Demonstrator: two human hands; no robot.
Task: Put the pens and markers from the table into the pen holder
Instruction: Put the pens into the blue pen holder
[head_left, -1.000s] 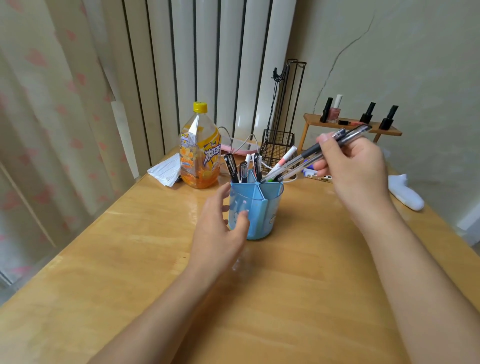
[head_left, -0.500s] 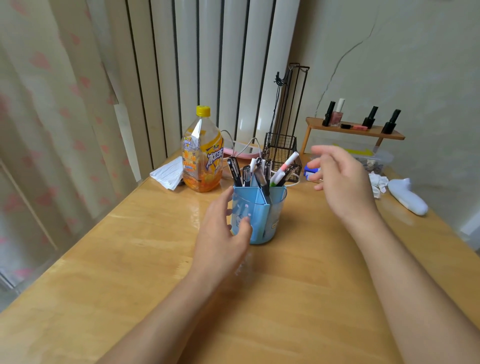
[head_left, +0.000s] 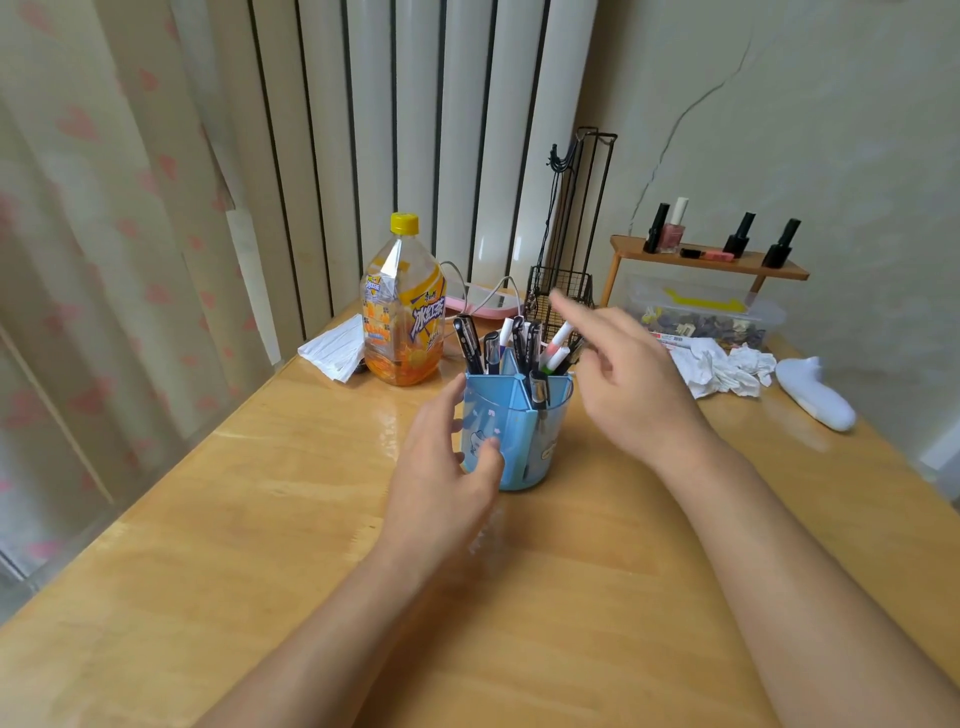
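A blue divided pen holder (head_left: 550, 415) stands mid-table on the wooden table (head_left: 311, 519). Several black pens (head_left: 467, 343) and white markers with pink and green ends (head_left: 558, 345) stick out of its compartments; one black pen is clipped over the front rim. My left hand (head_left: 441, 467) cups the holder's left side, thumb pressed on its front wall. My right hand (head_left: 623, 384) hovers just right of the holder's top, fingers spread and empty. A white and red marker (head_left: 675, 340) lies on the table behind that hand.
An orange drink bottle (head_left: 402, 317) and folded paper (head_left: 335, 351) sit behind the holder on the left. A black wire rack (head_left: 563, 286), a wooden shelf with nail polish bottles (head_left: 711, 260), a clear plastic box (head_left: 701, 317), crumpled tissues (head_left: 722, 366) and a white sock-like object (head_left: 815, 395) fill the back right.
My right hand held a bundle of pens over the holder a second ago; they now stand in the holder and the hand has let go and opened. My left hand stayed on the holder.
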